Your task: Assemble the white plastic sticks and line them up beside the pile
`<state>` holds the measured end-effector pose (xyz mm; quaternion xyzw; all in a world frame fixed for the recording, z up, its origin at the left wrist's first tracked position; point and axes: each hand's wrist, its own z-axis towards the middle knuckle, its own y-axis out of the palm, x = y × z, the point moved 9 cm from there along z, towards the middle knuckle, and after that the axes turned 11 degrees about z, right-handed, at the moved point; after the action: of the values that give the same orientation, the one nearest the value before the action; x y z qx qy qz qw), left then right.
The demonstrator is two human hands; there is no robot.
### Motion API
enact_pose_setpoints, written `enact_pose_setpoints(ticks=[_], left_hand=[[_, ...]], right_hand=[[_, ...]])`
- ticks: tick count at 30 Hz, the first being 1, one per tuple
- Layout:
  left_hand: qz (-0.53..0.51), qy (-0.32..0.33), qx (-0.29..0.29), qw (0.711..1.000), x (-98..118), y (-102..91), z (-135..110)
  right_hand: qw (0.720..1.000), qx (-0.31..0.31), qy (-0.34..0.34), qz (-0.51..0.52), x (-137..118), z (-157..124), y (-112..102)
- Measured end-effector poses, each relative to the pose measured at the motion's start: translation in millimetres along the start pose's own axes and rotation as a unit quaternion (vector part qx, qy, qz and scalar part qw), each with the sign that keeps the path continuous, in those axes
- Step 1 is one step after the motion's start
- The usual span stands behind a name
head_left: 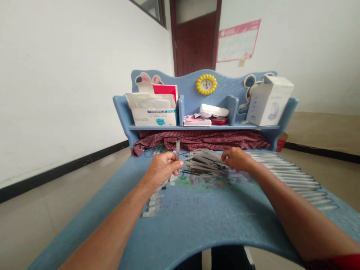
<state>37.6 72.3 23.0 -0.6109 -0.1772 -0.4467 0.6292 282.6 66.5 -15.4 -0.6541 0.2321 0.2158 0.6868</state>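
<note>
My left hand (162, 167) is closed in a pinch on a thin grey strip (177, 147) that stands upright above the blue desk (197, 221). My right hand (236, 158) is closed over the right end of a loose pile of similar grey strips (203, 164) in the middle of the desk; what its fingers hold is hidden. A row of strips (295, 178) lies side by side along the desk's right edge. Several more strips (153, 202) lie in a short row under my left forearm.
A red checked cloth (202, 140) lies at the back of the desk under a shelf. The shelf holds a box of masks (153, 112), a red tin (219, 120), papers, a white box (268, 101) and a yellow clock (206, 84). Behind stands a brown door (195, 41).
</note>
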Motion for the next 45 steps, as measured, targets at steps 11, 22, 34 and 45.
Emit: enact_pose_setpoints(ticks=[11,22,34,45], left_hand=[[-0.080,-0.017,-0.009,0.997,-9,0.5,5],[-0.088,-0.019,0.014,0.996,-7,-4.7,2],[-0.108,-0.013,0.068,0.992,-14,-19.0,2],[-0.145,-0.032,0.124,0.981,-27,-34.9,5]], right_hand=[[0.975,-0.015,-0.023,-0.222,-9,-4,15],[0.980,0.007,-0.099,-0.174,-40,-12,24],[0.946,-0.068,-0.285,-0.139,-129,-55,88],[0.920,-0.062,-0.294,-0.250,-175,-41,130]])
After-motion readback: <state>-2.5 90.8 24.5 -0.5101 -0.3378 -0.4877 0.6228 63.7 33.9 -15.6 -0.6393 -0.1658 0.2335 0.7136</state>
